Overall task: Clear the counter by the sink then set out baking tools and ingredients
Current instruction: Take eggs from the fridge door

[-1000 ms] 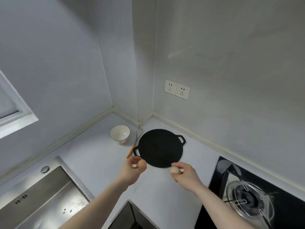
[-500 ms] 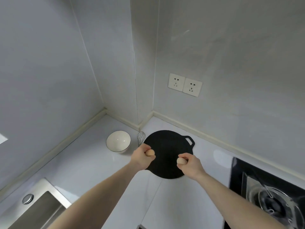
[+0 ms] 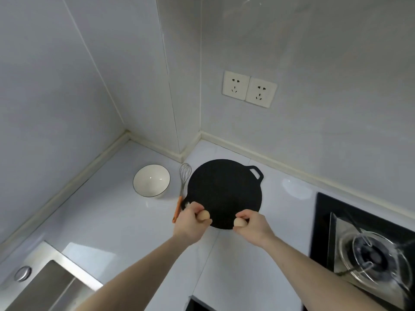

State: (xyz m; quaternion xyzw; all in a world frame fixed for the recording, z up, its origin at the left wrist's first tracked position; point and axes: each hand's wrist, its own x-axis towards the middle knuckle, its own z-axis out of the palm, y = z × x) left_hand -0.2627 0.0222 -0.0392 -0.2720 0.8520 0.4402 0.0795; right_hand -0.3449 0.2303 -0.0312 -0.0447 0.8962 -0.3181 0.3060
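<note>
A: Stainless sink (image 3: 45, 286) sits near left, with its round drain knob (image 3: 23, 273) on the rim. Gas burner (image 3: 372, 261) on the black hob sits near right.

B: Hands?

A: Both are over the white counter (image 3: 107, 221), between sink and hob. Left hand (image 3: 190, 223) has its fingers curled around a tan egg (image 3: 204, 215), gripping it. Right hand (image 3: 252, 225) does the same with a second egg (image 3: 239, 222), thumb and fingers closed on it.

B: Where are the eggs relative to the pan?

A: Both are at the near edge of the black griddle pan (image 3: 224, 191). Left one overlaps the pan's near-left rim, right one the near rim. Can't tell whether either touches the pan or is held above it.

B: And beyond the hands?

A: Pan lies flat on the counter, its loop handle (image 3: 256, 172) pointing far right. Wire whisk (image 3: 183, 187) lies just left of the pan, head far, orange grip near; the grip end is right beside the left hand. White bowl (image 3: 151, 180) stands upright left of the whisk, close to it but apart.

B: Back wall?

A: Double wall socket (image 3: 249, 89) above and right of the pan. Wall corner column comes down behind the whisk.
</note>
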